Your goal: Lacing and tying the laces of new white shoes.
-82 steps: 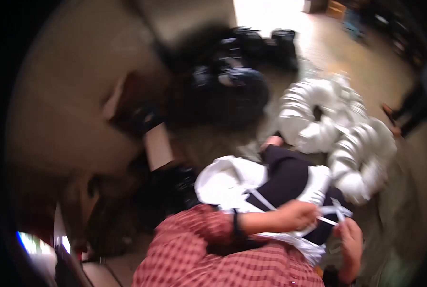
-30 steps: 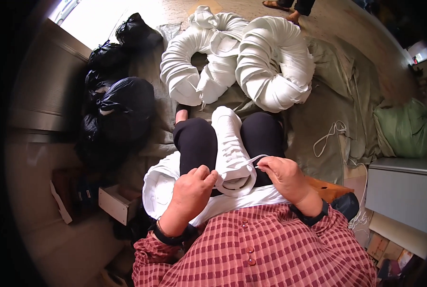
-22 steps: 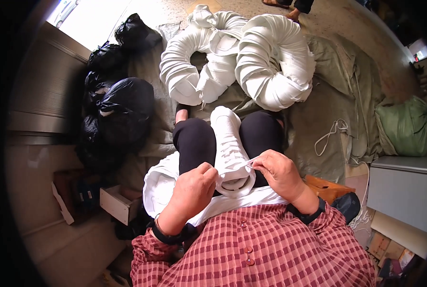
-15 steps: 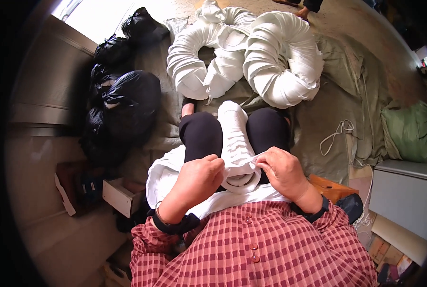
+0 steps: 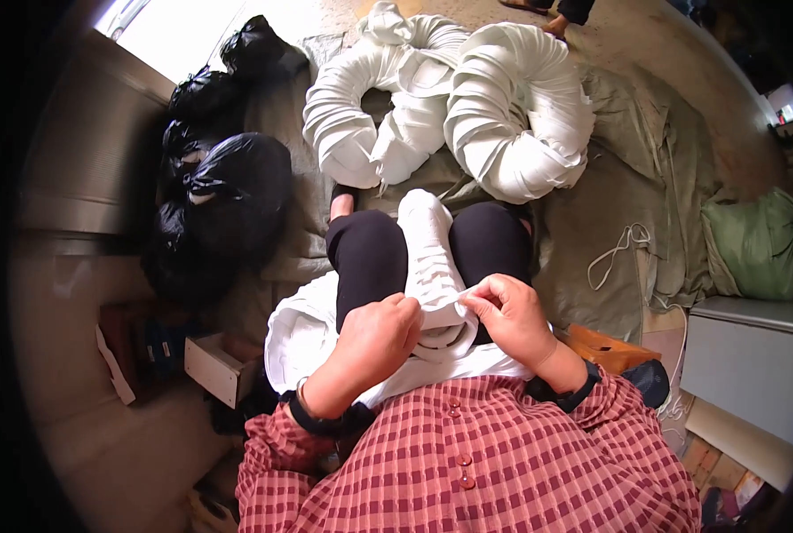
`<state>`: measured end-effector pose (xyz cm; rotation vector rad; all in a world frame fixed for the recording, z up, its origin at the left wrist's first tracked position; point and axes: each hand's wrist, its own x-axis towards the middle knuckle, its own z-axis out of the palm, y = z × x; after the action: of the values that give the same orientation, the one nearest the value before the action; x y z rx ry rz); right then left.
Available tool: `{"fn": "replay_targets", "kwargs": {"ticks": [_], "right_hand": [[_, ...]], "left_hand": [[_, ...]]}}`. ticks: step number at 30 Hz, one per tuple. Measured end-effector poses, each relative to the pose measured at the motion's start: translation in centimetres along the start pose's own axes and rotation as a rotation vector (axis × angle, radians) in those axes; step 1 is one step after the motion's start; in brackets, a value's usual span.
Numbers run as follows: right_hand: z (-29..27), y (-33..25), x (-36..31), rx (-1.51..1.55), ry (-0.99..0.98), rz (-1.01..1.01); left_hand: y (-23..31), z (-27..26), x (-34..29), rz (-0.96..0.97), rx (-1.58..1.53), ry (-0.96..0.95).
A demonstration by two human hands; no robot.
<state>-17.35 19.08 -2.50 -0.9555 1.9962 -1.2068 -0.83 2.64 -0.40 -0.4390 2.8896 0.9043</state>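
A white lace-up shoe (image 5: 427,240) is held upright between my knees, its toe pointing away from me and its opening towards my body. My left hand (image 5: 374,342) is closed at the left side of the shoe's tongue; its fingertips are turned away, and what they grip is hidden. At the right side of the laces, my right hand (image 5: 514,322) pinches a thin white end, apparently the shoelace, between thumb and forefinger. White cloth (image 5: 301,333) lies across my lap under the shoe.
Beyond my knees lie large white ring-shaped bundles (image 5: 521,115) of nested pieces on a greenish tarpaulin (image 5: 618,169). Black plastic bags (image 5: 241,191) are piled at left, above an open wooden box (image 5: 219,369). At right are a green sack (image 5: 756,244) and a grey cabinet (image 5: 752,355).
My right hand has shifted slightly inward, closer to the shoe's tongue. The left stays closed beside it. The whole view has shifted a little.
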Motion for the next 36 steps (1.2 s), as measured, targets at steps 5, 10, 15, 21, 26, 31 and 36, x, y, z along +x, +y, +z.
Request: {"fn": "replay_targets", "kwargs": {"ticks": [5,10,15,21,26,31,36], "right_hand": [[0.3,0.7,-0.9,-0.285,0.148,-0.348],[1.3,2.4,-1.0,-0.084,0.111,-0.281],[1.9,3.2,-2.3,-0.302,0.255,-0.538],[1.7,1.8,-4.0,-0.68,0.32,-0.462],[2.7,2.0,-3.6,-0.802,0.291,-0.477],[2.3,2.5,-2.9,-0.794,0.279,-0.649],[2.3,2.2,-2.3,-0.911,0.314,-0.83]], "left_hand": [[1.1,1.0,0.2,0.121,0.183,0.039],[-0.1,1.9,-0.5,0.015,0.108,0.064],[0.3,2.8,-1.0,0.042,0.171,0.111],[0.9,1.8,-2.3,-0.003,0.234,0.04],[4.9,-1.4,-3.1,0.071,0.36,0.192],[-0.1,2.8,-3.6,0.192,0.358,0.339],[-0.8,3.6,-2.6,0.16,0.139,0.322]]}}
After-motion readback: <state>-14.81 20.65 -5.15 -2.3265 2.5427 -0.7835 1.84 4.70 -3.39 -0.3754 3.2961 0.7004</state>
